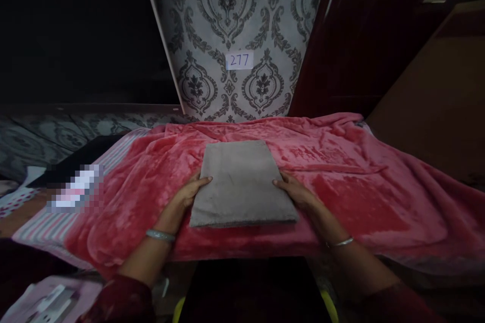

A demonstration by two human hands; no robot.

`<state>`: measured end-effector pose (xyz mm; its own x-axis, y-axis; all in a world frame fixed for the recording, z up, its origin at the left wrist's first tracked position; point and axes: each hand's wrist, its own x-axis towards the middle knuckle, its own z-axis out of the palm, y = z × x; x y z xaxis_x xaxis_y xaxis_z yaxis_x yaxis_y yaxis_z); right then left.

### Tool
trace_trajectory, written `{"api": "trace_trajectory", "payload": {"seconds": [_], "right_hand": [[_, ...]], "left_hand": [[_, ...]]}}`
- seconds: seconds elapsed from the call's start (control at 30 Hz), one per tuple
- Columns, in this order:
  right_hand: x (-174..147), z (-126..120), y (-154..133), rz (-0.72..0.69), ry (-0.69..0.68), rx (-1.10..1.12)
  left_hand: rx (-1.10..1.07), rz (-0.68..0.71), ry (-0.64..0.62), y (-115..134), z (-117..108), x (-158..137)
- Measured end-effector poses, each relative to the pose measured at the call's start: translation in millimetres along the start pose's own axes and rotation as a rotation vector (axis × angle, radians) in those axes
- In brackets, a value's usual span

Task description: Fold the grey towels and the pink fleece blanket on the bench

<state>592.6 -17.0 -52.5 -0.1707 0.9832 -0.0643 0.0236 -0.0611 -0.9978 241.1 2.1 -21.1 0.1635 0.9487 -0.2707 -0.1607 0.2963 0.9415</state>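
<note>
A grey, soft-looking folded cloth (242, 184), flat and nearly rectangular, is held between my two hands above the pink-red plush blanket (359, 212). My left hand (191, 189) grips its left edge, thumb on top and the other fingers hidden at the side and underneath. On the opposite edge, my right hand (297, 189) holds it the same way, thumb resting on the upper face. Whether the cloth touches the blanket below it I cannot tell.
The blanket covers the table, over a striped cloth (49, 224) at the left. A blurred-out object (76, 189) lies there. Behind stand a dark screen (83, 35), a patterned wall with a paper marked 277 (239, 60), and a dark red door (352, 35).
</note>
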Motion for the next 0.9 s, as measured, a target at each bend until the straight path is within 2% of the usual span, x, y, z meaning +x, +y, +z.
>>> {"api": "trace_trajectory", "payload": {"seconds": [0.03,0.1,0.17,0.2,0.23,0.27,0.33,0.4,0.47,0.57,0.67,0.77,0.9], "right_hand": [[-0.7,-4.6,1.0,-0.020,0.041,-0.098],[1.5,-12.8,-1.9,-0.093,0.181,-0.357],[10.5,-13.8,-11.6,-0.242,0.289,-0.624],[17.7,-10.2,-18.1,-0.339,0.287,-0.729],[26.4,-3.9,-24.8,-0.441,0.238,-0.808],[36.3,4.4,-31.1,-0.536,0.157,-0.866],[58.4,22.8,-40.9,-0.671,-0.011,-0.951],[80.4,36.1,-45.6,-0.724,-0.126,-1.028],[98.7,38.7,-45.4,-0.733,-0.197,-1.085],[112.0,26.4,-38.5,-0.762,-0.293,-1.105],[107.8,11.6,-27.9,-0.769,-0.359,-1.129],[97.4,6.4,-18.2,-0.703,-0.359,-1.200],[92.8,7.7,-14.0,-0.639,-0.359,-1.238]], "left_hand": [[0.077,0.033,0.002,0.1,-5.5,0.2],[0.316,0.160,0.121,5.8,-15.7,3.9],[0.620,0.363,0.284,19.1,-19.1,12.4],[0.752,0.478,0.310,27.5,-16.4,18.2],[0.851,0.584,0.270,36.1,-10.2,25.0],[0.916,0.671,0.170,44.4,-0.8,32.5],[0.975,0.744,-0.091,57.8,25.2,49.5],[0.996,0.715,-0.281,66.2,54.0,68.9],[0.999,0.658,-0.415,70.4,78.5,90.8],[1.005,0.603,-0.613,71.1,102.6,126.3],[1.071,0.603,-0.767,64.0,117.1,159.9],[1.201,0.592,-0.820,49.3,126.9,183.4],[1.317,0.521,-0.793,33.1,131.0,194.2]]}}
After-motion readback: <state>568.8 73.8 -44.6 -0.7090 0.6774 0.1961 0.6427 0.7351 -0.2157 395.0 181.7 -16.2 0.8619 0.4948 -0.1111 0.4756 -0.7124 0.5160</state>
